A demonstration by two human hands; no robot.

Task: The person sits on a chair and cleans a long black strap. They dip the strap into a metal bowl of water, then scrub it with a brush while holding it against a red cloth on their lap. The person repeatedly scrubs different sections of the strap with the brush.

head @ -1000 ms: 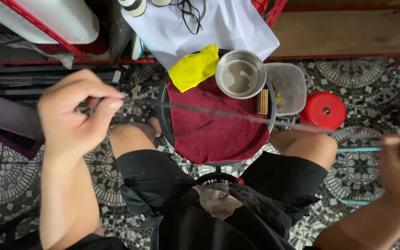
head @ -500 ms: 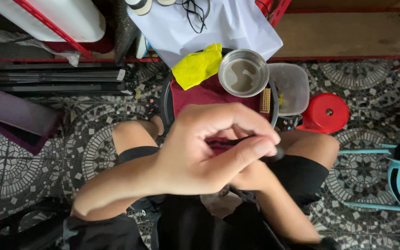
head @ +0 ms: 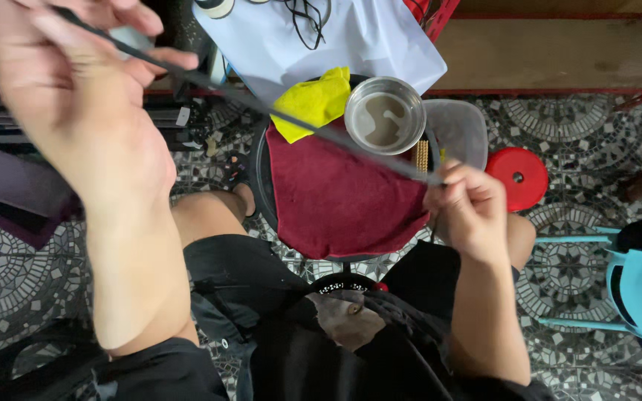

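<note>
From the head camera, the left hand (head: 76, 96) is raised close to the lens, blurred and cut off by the top edge, so its fingers are hard to make out; it is closed around the upper end of a thin dark strip (head: 299, 122). The strip is narrow, flat-looking and grey-black, stretched taut, and its long axis runs slantwise from upper left down to lower right, crossing above the yellow cloth (head: 313, 104) and the rim of the metal bowl (head: 385, 113). The right hand (head: 469, 212) pinches the strip's lower end between thumb and fingers, just over the edge of the dark red towel (head: 336, 200) on the round stool (head: 260, 167). A red lid (head: 518, 178) lies on the tiled floor (head: 9, 252) beside the right hand.
</note>
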